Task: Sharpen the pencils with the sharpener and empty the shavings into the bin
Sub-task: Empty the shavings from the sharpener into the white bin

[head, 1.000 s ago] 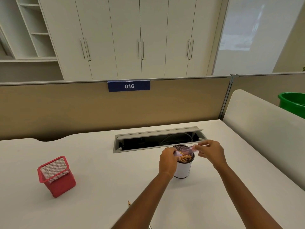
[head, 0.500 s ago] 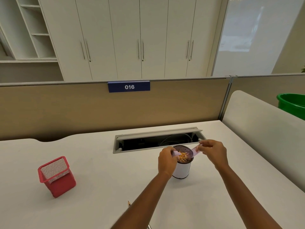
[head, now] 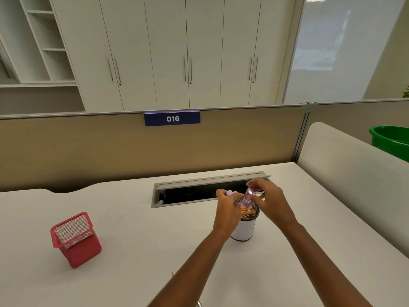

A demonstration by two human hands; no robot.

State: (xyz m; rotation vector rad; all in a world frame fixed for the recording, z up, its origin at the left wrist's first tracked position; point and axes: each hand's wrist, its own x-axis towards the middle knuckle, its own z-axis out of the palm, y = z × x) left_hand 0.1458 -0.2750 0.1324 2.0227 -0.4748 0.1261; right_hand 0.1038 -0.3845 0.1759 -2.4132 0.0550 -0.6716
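Note:
A small round white bin (head: 242, 231) stands on the white desk, with orange pencil shavings (head: 247, 212) heaped inside. Above its rim my right hand (head: 269, 201) pinches the clear pink shavings case of the sharpener (head: 247, 197), tilted steeply with its open end down over the bin. My left hand (head: 225, 212) holds the pale pink sharpener body (head: 231, 193) just left of the bin's rim. A pencil tip (head: 172, 273) shows beside my left forearm; the rest is hidden.
A red mesh pen holder (head: 74, 239) sits at the desk's left. An open cable tray (head: 199, 191) runs behind the bin. A beige partition with a blue 016 sign (head: 172, 118) backs the desk. A green tub (head: 391, 139) stands far right beyond a low white divider (head: 354, 165).
The sharpener has come apart into two pieces. My right hand has tipped the clear case from level to steeply downward over the bin, while my left hand keeps the body at the rim.

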